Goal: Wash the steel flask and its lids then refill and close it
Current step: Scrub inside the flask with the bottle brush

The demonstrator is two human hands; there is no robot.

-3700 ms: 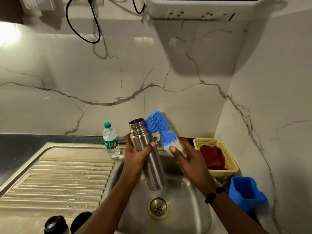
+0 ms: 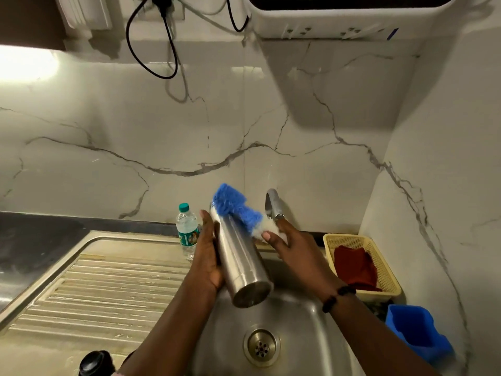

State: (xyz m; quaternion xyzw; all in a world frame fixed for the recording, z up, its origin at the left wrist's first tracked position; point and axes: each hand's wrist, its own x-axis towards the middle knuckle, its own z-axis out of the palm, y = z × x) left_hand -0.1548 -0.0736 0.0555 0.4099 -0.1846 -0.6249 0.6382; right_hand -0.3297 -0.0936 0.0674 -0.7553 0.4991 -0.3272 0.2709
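Steel flask [image 2: 242,263] held tilted above the sink [image 2: 306,318], base toward the camera, mouth toward the back wall. Left hand [image 2: 207,256] grips it, palm along the flask's left side, fingers curled behind the body, thumb near the neck. Right hand [image 2: 291,246] pinches the white end of a blue brush [image 2: 237,210], whose head lies across the flask's mouth. Black lid [image 2: 96,363] sits at the drainboard's near edge
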